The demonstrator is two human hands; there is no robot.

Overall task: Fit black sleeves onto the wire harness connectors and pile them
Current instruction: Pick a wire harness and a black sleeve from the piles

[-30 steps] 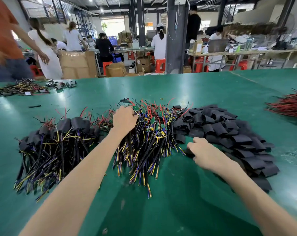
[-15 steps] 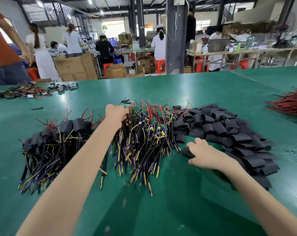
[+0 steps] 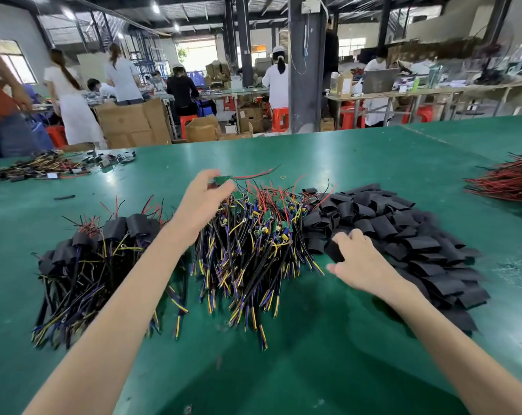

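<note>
A small green circuit board with red and black leads (image 3: 224,180) is pinched between the fingertips of the left hand (image 3: 201,202), raised above the far edge of the centre heap of unsleeved multicoloured wire harnesses (image 3: 253,235). One flat black sleeve (image 3: 334,250) is clamped between thumb and fingers of the right hand (image 3: 358,262) at the left edge of the heap of loose black sleeves (image 3: 403,232), right of centre. The pile of sleeved harnesses (image 3: 86,259) is located at left of centre on the green table mat (image 3: 313,354).
</note>
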